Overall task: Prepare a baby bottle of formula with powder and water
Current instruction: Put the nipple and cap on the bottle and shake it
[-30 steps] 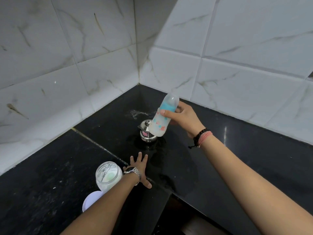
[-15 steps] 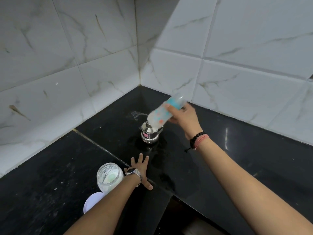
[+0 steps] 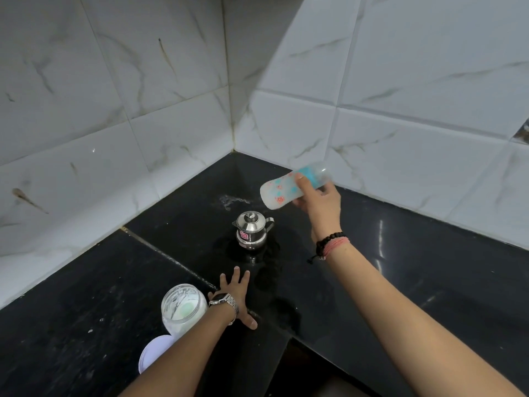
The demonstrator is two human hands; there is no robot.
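Your right hand has swung the baby bottle up and rightward, clear of the steel pot. Bottle was near upright a second ago; now nearly flat, slightly blurred.

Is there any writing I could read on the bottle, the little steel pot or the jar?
No text can be read here.
Bottle: red and blue printed marks, too blurred to read.
Steel pot: a small pink label, too small to read.
Jar of powder: no writing shows.
Watch: its face is too small to read.
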